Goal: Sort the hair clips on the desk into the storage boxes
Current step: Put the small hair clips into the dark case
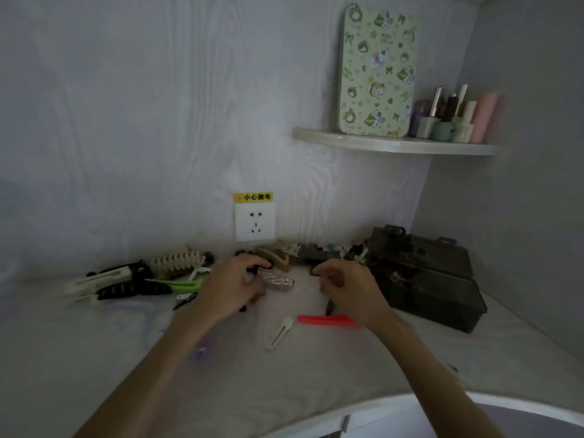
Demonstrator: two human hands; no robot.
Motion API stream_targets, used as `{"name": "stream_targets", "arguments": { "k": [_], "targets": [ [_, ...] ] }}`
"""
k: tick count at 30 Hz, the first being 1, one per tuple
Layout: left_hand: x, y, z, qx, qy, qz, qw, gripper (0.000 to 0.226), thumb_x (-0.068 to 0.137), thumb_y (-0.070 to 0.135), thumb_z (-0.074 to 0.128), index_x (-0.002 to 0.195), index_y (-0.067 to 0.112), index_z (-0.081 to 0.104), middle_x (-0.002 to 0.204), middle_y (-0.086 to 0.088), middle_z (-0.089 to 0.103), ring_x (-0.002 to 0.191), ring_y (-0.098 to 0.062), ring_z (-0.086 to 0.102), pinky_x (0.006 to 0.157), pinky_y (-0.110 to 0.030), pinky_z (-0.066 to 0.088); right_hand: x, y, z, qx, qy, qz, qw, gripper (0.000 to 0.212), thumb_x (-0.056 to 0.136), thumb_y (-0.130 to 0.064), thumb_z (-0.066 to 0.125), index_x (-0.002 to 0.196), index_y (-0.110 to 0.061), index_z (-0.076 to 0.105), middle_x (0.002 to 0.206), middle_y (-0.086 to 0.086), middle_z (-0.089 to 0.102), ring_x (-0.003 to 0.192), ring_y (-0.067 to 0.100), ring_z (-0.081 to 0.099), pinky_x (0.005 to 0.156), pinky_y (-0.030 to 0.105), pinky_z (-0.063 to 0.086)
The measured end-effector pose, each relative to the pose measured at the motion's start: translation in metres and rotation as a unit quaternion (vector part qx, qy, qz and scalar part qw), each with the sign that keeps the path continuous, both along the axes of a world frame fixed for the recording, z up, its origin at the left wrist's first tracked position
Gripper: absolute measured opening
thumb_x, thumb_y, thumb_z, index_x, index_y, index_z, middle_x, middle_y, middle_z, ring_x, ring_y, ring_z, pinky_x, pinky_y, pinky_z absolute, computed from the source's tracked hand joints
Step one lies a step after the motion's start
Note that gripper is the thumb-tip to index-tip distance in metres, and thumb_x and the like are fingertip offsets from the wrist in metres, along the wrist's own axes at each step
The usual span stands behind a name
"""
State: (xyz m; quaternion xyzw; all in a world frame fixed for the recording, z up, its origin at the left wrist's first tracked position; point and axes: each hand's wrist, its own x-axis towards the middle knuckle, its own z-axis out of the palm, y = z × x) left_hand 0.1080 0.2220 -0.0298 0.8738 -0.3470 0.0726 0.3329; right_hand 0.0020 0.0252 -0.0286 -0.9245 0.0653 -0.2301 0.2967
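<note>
Hair clips lie scattered along the back of the white desk (94, 358). My left hand (232, 287) has its fingers curled around a clear pinkish clip (278, 280), with something dark at the fingertips. My right hand (346, 287) is curled around a small dark clip (313, 271); another dark piece pokes out below the palm. A red clip (325, 320) and a white clip (279, 333) lie in front of the hands. The dark translucent storage box (442, 298) stands to the right, its lid raised and clips inside.
To the left lie black, cream, green and beige claw clips (177, 263). A wall socket (254, 222) sits behind the pile. A corner shelf (395, 143) above holds bottles and a patterned board. A purple item (202, 350) lies beside my left forearm.
</note>
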Motion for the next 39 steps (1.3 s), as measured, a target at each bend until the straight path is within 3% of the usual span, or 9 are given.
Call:
{"name": "stream_targets", "arguments": {
  "k": [6, 11, 16, 20, 23, 28, 31, 35, 39],
  "targets": [
    [0.039, 0.096, -0.011, -0.03, -0.062, 0.19, 0.979, 0.029, 0.088, 0.008, 0.055, 0.109, 0.021, 0.069, 0.111, -0.003, 0.07, 0.099, -0.024, 0.064, 0.075, -0.029, 0.047, 0.051, 0.063, -0.007, -0.009, -0.015, 0.048, 0.999, 0.029, 0.09, -0.004, 0.049, 0.113, -0.015, 0.064, 0.106, 0.003, 0.069, 0.094, 0.013, 0.062, 0.088, 0.027, 0.05],
    [0.056, 0.116, -0.026, 0.068, -0.082, 0.149, 0.983, 0.031, 0.093, 0.015, 0.05, 0.12, 0.024, 0.064, 0.13, 0.002, 0.058, 0.116, -0.024, 0.052, 0.088, -0.032, 0.044, 0.105, 0.098, -0.009, -0.107, -0.02, 0.071, 0.992, 0.033, 0.091, -0.005, 0.043, 0.113, -0.016, 0.065, 0.114, 0.005, 0.066, 0.108, 0.022, 0.058, 0.092, 0.032, 0.047],
    [0.05, 0.117, -0.017, 0.091, -0.082, 0.263, 0.957, 0.025, 0.088, 0.019, 0.051, 0.102, 0.026, 0.07, 0.121, 0.006, 0.06, 0.113, -0.021, 0.05, 0.092, -0.033, 0.037, 0.123, 0.095, -0.017, -0.22, -0.008, 0.036, 0.975, 0.039, 0.086, -0.015, 0.041, 0.118, -0.022, 0.062, 0.123, 0.002, 0.062, 0.118, 0.027, 0.051, 0.098, 0.038, 0.035],
    [0.035, 0.096, -0.007, 0.012, -0.138, 0.187, 0.973, 0.025, 0.089, 0.021, 0.051, 0.107, 0.026, 0.067, 0.114, 0.007, 0.064, 0.11, -0.018, 0.052, 0.09, -0.031, 0.039, 0.124, 0.098, -0.024, -0.268, 0.118, 0.123, 0.948, 0.053, 0.09, -0.007, 0.042, 0.138, -0.03, 0.04, 0.144, -0.007, 0.042, 0.135, 0.017, 0.031, 0.112, 0.039, 0.013],
    [0.029, 0.082, -0.014, 0.054, -0.064, 0.082, 0.993, 0.026, 0.089, 0.039, 0.053, 0.11, 0.03, 0.066, 0.114, 0.011, 0.064, 0.107, -0.012, 0.055, 0.087, -0.029, 0.045, 0.123, 0.101, -0.023, -0.25, 0.108, 0.111, 0.956, 0.044, 0.092, -0.018, 0.046, 0.133, -0.032, 0.046, 0.133, -0.005, 0.051, 0.129, 0.02, 0.034, 0.111, 0.039, 0.013],
    [0.03, 0.092, -0.008, 0.064, -0.029, 0.187, 0.98, 0.017, 0.079, 0.036, 0.064, 0.091, 0.028, 0.072, 0.078, 0.011, 0.062, 0.067, -0.005, 0.051, 0.054, -0.018, 0.032, 0.114, 0.099, -0.012, -0.215, 0.078, 0.094, 0.969, 0.028, 0.085, -0.037, 0.06, 0.113, -0.037, 0.063, 0.116, -0.011, 0.065, 0.118, 0.016, 0.044, 0.105, 0.036, 0.021],
    [0.029, 0.095, -0.001, 0.052, -0.03, 0.228, 0.972, 0.011, 0.081, 0.035, 0.061, 0.082, 0.03, 0.071, 0.068, 0.013, 0.06, 0.058, -0.004, 0.051, 0.05, -0.016, 0.031, 0.111, 0.095, -0.012, -0.172, 0.071, 0.115, 0.976, 0.023, 0.082, -0.039, 0.064, 0.105, -0.037, 0.068, 0.093, -0.014, 0.069, 0.096, 0.01, 0.051, 0.095, 0.033, 0.029],
    [0.042, 0.078, 0.01, -0.016, -0.036, 0.182, 0.983, 0.016, 0.087, 0.024, 0.056, 0.092, 0.025, 0.071, 0.093, 0.008, 0.069, 0.085, -0.009, 0.063, 0.07, -0.023, 0.048, 0.109, 0.09, -0.012, -0.097, 0.059, 0.139, 0.984, 0.016, 0.079, -0.035, 0.068, 0.094, -0.032, 0.073, 0.066, -0.016, 0.059, 0.067, 0.0, 0.052, 0.069, 0.022, 0.04],
    [0.072, 0.045, 0.011, 0.114, -0.027, 0.111, 0.987, 0.036, 0.091, 0.009, 0.047, 0.124, 0.019, 0.059, 0.129, -0.003, 0.059, 0.116, -0.02, 0.055, 0.097, -0.035, 0.046, 0.106, 0.085, -0.01, -0.024, 0.064, 0.144, 0.987, 0.011, 0.082, -0.024, 0.066, 0.091, -0.027, 0.073, 0.076, -0.01, 0.066, 0.076, 0.004, 0.06, 0.073, 0.024, 0.051]
  ]
}}
